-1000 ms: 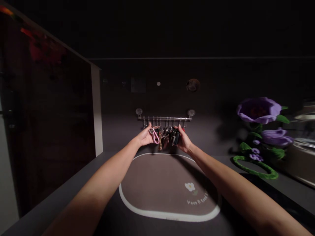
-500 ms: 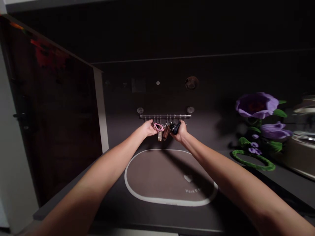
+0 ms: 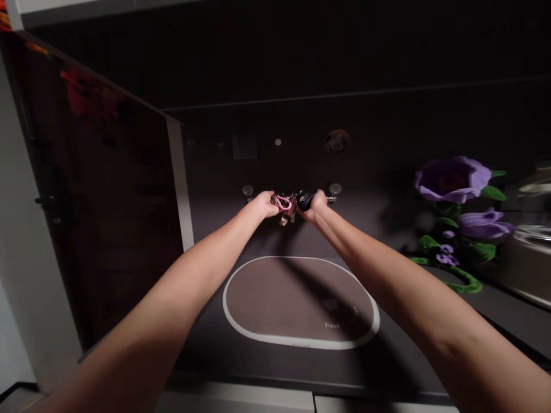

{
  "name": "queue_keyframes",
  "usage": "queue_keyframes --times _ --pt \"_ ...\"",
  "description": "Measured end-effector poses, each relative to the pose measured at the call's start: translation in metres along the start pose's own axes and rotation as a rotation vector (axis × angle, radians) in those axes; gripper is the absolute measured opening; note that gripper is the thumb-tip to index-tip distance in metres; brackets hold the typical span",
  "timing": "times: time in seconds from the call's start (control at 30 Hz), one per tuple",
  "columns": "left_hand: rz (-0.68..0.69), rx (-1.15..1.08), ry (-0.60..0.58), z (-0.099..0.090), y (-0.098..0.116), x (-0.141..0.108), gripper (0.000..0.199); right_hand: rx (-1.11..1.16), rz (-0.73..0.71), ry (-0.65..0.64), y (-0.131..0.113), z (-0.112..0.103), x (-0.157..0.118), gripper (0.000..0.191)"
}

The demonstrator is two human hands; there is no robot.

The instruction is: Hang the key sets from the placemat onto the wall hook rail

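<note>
Both hands are together at the clear hook rail (image 3: pixel 331 199) on the back wall, covering most of it. My left hand (image 3: pixel 267 203) is closed on a pink ring-shaped keychain (image 3: pixel 283 203). My right hand (image 3: pixel 316 205) has its fingers closed round a black key item (image 3: pixel 305 201). Between the hands, a brown tag (image 3: pixel 293 207) and a small pale charm (image 3: pixel 283 220) hang with metal parts. Whether any ring sits on a hook cannot be made out.
An oval brown mat (image 3: pixel 297 298) with a pale rim lies on the dark shelf below. Purple flowers (image 3: pixel 454 179) and a glass-topped container (image 3: pixel 529 252) stand at the right. A round brown disc (image 3: pixel 337 141) is on the wall above the rail. A pale upright panel (image 3: pixel 179 183) stands left.
Both hands have moved up with the keys, from just below the rail to its height, and now cover much of it. The view has shifted slightly.
</note>
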State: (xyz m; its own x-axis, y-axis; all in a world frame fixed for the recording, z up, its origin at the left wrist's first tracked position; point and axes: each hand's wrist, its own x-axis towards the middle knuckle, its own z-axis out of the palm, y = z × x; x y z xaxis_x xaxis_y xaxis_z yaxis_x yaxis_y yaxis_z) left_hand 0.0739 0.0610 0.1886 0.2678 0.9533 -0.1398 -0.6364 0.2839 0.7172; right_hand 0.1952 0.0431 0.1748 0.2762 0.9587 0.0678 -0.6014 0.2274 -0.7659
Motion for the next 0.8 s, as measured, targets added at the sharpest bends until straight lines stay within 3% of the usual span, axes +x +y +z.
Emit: queue_keyframes --times 0.1,0.27,0.6,0.8 --pt "0.032 -0.003 -0.018 0.0 0.0 -0.008 0.018 0.025 0.025 0.079 -0.005 0.005 -0.011 0.024" --pt "0.022 -0.013 -0.015 -0.016 -0.015 -0.029 0.018 0.008 0.07 0.011 0.003 -0.002 -0.034 0.027" --pt "-0.195 -0.055 0.107 -0.091 -0.092 -0.066 0.02 -0.173 0.41 0.072 0.065 -0.069 -0.084 0.029" --pt "-0.225 0.033 0.144 -0.121 -0.108 -0.056 0.016 -0.334 0.541 -0.018 0.072 -0.099 -0.081 0.022"
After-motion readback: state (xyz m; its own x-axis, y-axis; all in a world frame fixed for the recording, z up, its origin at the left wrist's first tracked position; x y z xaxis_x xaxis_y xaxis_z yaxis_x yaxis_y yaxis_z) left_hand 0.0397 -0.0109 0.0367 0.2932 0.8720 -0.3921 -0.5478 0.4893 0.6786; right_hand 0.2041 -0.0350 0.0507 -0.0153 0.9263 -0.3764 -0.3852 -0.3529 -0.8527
